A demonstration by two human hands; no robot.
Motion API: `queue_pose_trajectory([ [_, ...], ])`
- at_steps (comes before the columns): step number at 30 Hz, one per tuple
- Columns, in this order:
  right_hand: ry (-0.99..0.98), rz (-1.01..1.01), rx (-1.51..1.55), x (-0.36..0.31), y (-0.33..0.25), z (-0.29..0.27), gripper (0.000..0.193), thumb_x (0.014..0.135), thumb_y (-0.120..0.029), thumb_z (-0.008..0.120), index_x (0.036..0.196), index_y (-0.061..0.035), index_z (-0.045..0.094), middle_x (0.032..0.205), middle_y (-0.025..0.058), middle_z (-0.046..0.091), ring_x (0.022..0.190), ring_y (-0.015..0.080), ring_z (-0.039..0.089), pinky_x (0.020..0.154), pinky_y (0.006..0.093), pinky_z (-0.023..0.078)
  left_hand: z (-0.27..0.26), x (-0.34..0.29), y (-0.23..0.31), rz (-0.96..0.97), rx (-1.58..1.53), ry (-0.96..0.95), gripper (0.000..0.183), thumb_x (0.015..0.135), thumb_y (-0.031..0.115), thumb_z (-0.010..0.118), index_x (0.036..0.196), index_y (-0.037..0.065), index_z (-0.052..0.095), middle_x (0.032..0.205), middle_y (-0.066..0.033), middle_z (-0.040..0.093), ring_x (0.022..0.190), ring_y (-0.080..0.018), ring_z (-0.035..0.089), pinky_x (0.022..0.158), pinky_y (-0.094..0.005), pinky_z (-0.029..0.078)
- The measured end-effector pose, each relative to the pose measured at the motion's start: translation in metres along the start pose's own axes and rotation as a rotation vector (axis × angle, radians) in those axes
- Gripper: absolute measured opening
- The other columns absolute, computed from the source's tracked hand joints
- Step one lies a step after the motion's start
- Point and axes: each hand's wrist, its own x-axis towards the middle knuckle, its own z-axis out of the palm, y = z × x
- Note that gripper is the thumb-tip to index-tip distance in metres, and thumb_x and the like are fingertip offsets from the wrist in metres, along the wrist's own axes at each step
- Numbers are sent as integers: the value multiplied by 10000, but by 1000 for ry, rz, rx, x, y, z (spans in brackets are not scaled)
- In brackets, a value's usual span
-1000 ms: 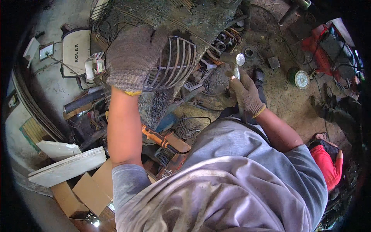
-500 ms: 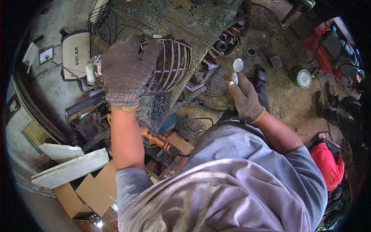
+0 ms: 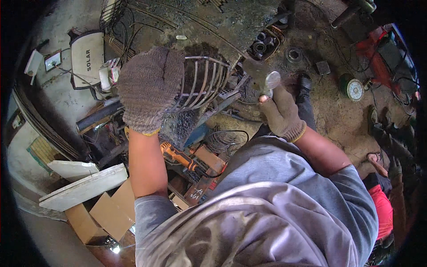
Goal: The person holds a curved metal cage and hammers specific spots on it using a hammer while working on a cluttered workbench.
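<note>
One gloved left hand [image 3: 151, 89] is curled tight over the left end of the curved steel-bar cage [image 3: 206, 80], its fingertips hidden; this hold should pin the bars firmly, away from any blow. Below the cage lies an orange angle grinder [image 3: 180, 156], best left clear of the feet. The cage itself spans the gap between the hands. Right of it, the gloved right hand [image 3: 284, 111] grips a hammer [image 3: 272, 80] close under the head, a bare digit tip showing; holding lower would likely give better swing, and short, square taps better control.
</note>
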Motion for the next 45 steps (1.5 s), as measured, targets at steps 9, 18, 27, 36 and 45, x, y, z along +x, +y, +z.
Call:
queue_pose_trajectory([
  [9,-62,-60,-316,10,-30,16,412,959,-390,516,1110,-8,539,883,275,616,875,464,617,719,527,471,-3,3,4,-4,0,12,279,906,299,606,793,50,661,710,-155,629,682,-357,621,619,-456,480],
  [18,38,-237,-42,10,-37,16,408,956,-320,544,1192,13,531,962,257,635,892,440,633,757,465,495,8,-2,-3,77,53,172,280,889,321,613,749,82,653,669,-132,616,628,-328,617,578,-444,484],
  [27,-66,-37,-147,18,-46,16,372,972,-294,537,1193,6,545,969,248,634,878,470,614,769,465,489,8,0,-9,26,26,108,242,886,298,631,803,74,671,702,-143,628,658,-335,626,596,-450,487],
  [36,48,-167,-174,19,-51,22,428,970,-344,527,1216,7,531,973,269,636,872,461,625,750,455,498,16,-6,-9,96,52,201,265,857,333,634,703,117,631,635,-96,603,594,-296,610,552,-425,481],
  [45,85,118,50,15,-31,15,416,990,-316,495,1250,7,525,1035,256,632,941,430,614,819,452,470,14,-5,-8,32,61,152,281,870,362,614,746,116,672,671,-106,630,620,-304,622,578,-434,488],
])
